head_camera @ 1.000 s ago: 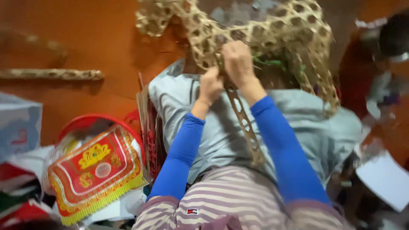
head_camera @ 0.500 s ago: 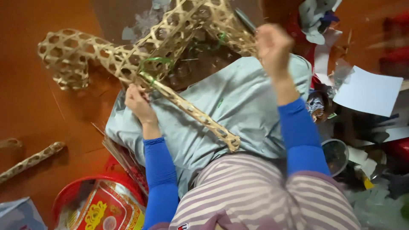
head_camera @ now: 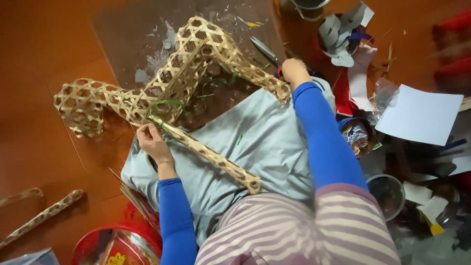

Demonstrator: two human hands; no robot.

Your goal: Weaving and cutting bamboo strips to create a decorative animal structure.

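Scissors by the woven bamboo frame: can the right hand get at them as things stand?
Probably yes. The right hand lies right beside the grey-bladed scissors on the floor; nothing sits between them, though whether the fingers already touch the handle is hidden.

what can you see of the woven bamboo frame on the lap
The woven frame is pale bamboo strips in an open hexagon lattice, shaped into bent tubes: a curled end at left, a raised arch in the middle, and a thin leg slanting down. Green ties bind one joint. It rests across the grey cloth. The left hand grips the thin leg near the joint; the right hand is beside its far end.
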